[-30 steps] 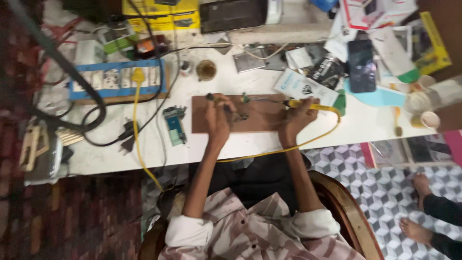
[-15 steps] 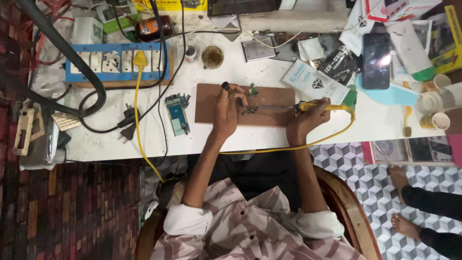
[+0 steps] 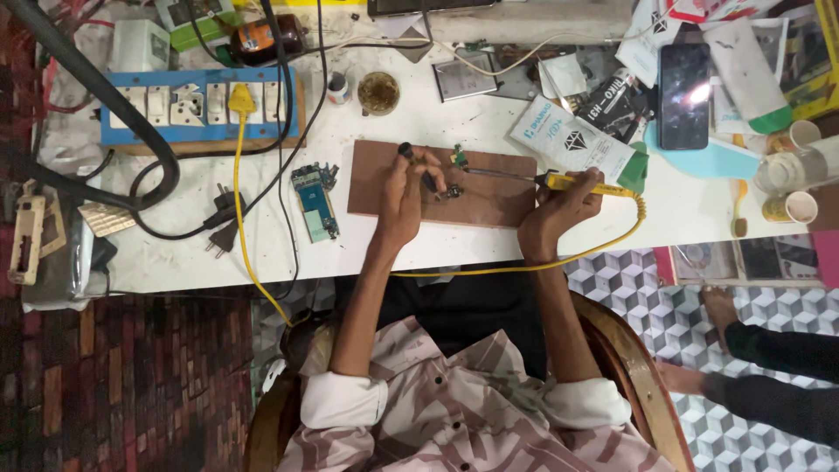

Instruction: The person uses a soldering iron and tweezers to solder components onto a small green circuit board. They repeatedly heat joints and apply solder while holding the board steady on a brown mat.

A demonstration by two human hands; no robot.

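Note:
On a brown wooden board (image 3: pixel 494 203) lies a small green circuit piece (image 3: pixel 458 159) beside a small metal part (image 3: pixel 451 192). My left hand (image 3: pixel 404 203) rests on the board and grips a thin black tool (image 3: pixel 418 164), its end near the metal part. My right hand (image 3: pixel 554 217) is at the board's right edge, closed on a yellow-handled soldering iron (image 3: pixel 584 182). The iron's metal tip points left toward the green piece. Its yellow cable (image 3: pixel 489 269) loops off the table's front edge.
A blue switch board (image 3: pixel 166 107) with a yellow plug (image 3: pixel 242 100) sits at the back left, black cables and plugs (image 3: pixel 224 224) around it. A phone circuit board (image 3: pixel 313 201), a round tin (image 3: pixel 378 92), a phone (image 3: pixel 683 83) and cups (image 3: pixel 791 207) crowd the table. Another person's foot (image 3: pixel 722 308) is at the right.
The camera view has drifted, so the table sits slightly differently in the picture. Both hands stay on the board with the same tools, the left a little further up it.

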